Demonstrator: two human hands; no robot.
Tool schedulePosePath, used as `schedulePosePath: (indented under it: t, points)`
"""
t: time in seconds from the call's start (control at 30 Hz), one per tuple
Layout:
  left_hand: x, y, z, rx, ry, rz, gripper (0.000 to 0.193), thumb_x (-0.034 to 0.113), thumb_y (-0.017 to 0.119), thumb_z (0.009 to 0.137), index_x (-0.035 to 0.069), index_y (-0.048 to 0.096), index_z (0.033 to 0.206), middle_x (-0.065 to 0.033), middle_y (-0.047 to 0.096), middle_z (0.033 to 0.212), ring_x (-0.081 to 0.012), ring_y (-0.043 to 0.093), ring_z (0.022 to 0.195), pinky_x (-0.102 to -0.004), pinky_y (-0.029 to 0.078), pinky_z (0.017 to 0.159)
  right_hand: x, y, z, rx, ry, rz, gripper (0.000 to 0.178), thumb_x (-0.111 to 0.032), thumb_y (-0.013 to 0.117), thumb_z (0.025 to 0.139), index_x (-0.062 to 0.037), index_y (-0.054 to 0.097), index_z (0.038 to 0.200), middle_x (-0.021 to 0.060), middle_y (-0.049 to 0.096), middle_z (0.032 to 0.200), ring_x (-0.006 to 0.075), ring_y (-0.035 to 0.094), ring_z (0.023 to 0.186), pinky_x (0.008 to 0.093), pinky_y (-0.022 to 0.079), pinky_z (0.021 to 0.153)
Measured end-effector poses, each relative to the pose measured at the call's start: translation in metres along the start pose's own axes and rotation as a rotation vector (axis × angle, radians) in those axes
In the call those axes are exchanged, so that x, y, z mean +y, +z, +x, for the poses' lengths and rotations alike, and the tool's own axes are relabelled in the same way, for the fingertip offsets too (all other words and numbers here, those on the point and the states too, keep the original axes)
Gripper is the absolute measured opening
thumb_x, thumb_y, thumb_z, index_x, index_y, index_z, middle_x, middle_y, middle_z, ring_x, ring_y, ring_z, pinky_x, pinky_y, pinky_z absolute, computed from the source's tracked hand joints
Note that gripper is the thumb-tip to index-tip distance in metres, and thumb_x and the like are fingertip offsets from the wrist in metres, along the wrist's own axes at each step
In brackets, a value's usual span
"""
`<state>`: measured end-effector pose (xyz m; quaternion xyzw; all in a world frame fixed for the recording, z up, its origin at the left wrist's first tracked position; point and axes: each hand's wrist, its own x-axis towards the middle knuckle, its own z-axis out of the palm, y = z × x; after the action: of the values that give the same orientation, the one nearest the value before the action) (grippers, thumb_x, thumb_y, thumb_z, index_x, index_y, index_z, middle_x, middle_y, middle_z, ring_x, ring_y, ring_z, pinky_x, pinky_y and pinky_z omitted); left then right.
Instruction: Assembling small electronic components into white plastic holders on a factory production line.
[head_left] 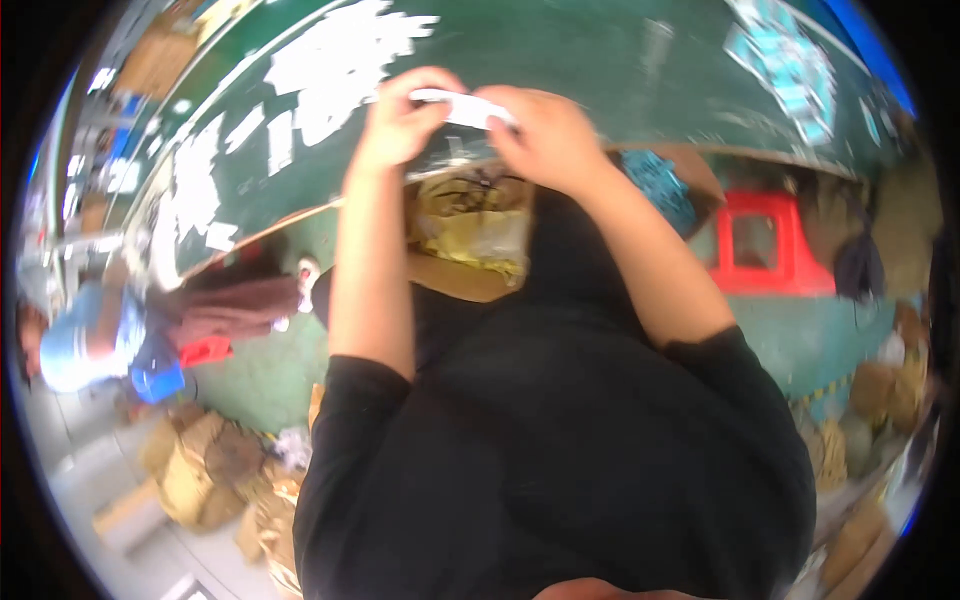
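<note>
Between my two hands, over the near edge of the green table [590, 55], is a small white strip-like piece [466, 110]; blur hides its exact kind. My left hand [405, 120] pinches its left end between thumb and fingers. At the other end, my right hand [545, 135] has its fingers and thumb closed on the piece. Many loose white pieces [335, 60] lie heaped just beyond and left of my left hand. Below my hands, at the table's edge, an open box lined with yellow plastic [470, 235] rests by my lap.
Light-blue and white packets [785, 70] are piled at the table's far right. Under the edge sit a carton with blue pieces [655, 190] and a red plastic stool [765, 245]. Another person [90, 335] sits at left. Brown sacks [200, 470] stand on the floor behind.
</note>
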<state>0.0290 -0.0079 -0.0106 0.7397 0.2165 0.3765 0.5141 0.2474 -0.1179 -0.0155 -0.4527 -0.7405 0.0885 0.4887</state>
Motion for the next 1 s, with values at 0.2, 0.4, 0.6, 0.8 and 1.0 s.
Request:
schedulePosePath:
  t: [0.2,0.4,0.6,0.8,1.0]
  points:
    - [-0.006,0.035,-0.009,0.094,-0.085,-0.166,0.018,-0.006,0.077,0.090,0.004,0.076,0.106,-0.0029,0.077,0.100,-0.0113,0.072,0.095,-0.0305,0.061,0.083,0.003,-0.010,-0.028,-0.065,0.143,-0.029,0.037,-0.011,0.072,0.096,-0.0040,0.070,0.132,0.0221,0.077,0.113,0.0414,0.076,0.101,0.0455,0.060,0.088]
    - [-0.008,0.042,-0.014,0.170,-0.009,-0.202,0.031,-0.007,0.074,0.090,0.004,0.070,0.118,-0.0005,0.070,0.104,-0.0095,0.066,0.097,-0.0282,0.055,0.085,-0.020,-0.013,-0.022,-0.116,0.131,-0.018,0.036,-0.014,0.075,0.096,-0.0028,0.069,0.129,0.0211,0.074,0.101,0.0394,0.072,0.087,0.0456,0.057,0.080]
    - [0.004,0.045,-0.006,0.186,0.043,0.044,0.028,0.002,0.077,0.089,0.004,0.068,0.116,-0.0028,0.066,0.091,-0.0115,0.061,0.080,-0.0307,0.053,0.072,-0.015,-0.017,-0.015,-0.155,0.251,-0.028,0.038,-0.013,0.078,0.093,-0.0038,0.069,0.129,0.0157,0.069,0.089,0.0304,0.065,0.073,0.0404,0.052,0.069]
    - [-0.004,0.039,-0.004,0.227,0.106,0.086,0.028,0.002,0.073,0.089,0.003,0.068,0.117,-0.0040,0.067,0.092,-0.0130,0.063,0.080,-0.0321,0.053,0.073,-0.011,-0.009,-0.012,-0.115,0.137,-0.049,0.037,-0.011,0.077,0.095,-0.0023,0.068,0.130,0.0150,0.071,0.093,0.0270,0.064,0.073,0.0381,0.052,0.069]
    - [0.008,0.046,-0.007,0.259,0.109,0.180,0.029,0.002,0.069,0.091,0.002,0.067,0.119,-0.0093,0.069,0.088,-0.0180,0.065,0.076,-0.0350,0.054,0.071,-0.009,-0.012,-0.016,-0.118,0.114,-0.057,0.038,-0.012,0.076,0.095,-0.0015,0.067,0.130,0.0176,0.072,0.097,0.0314,0.068,0.080,0.0404,0.055,0.075]
